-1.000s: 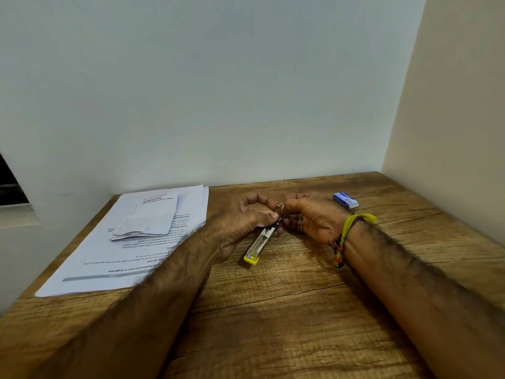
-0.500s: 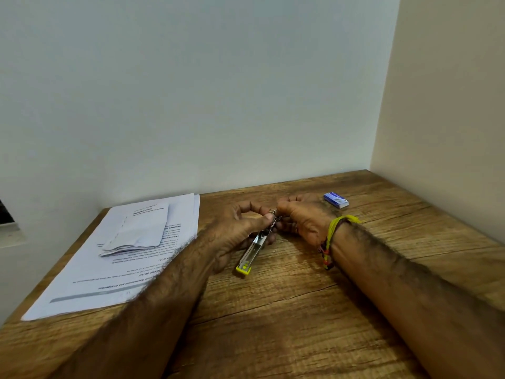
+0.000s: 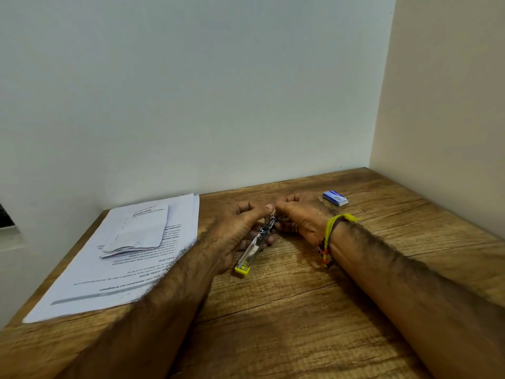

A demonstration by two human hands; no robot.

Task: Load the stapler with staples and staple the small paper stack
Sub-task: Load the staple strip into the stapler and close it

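Both hands on the stapler, loading under way

Right fingers (image 3: 284,207) pinch something tiny at the stapler's (image 3: 255,246) far metal end, likely staples going in, too small to confirm; the left hand (image 3: 240,228) curls round the body, thumb on top, steadying it for that feed. The stapler lies mid-table (image 3: 300,310), long axis slanting, yellow end toward the person, open end away. Staple box (image 3: 335,198) waits just beyond the right hand (image 3: 303,217); small stack (image 3: 139,231) sits on sheets (image 3: 90,283), left
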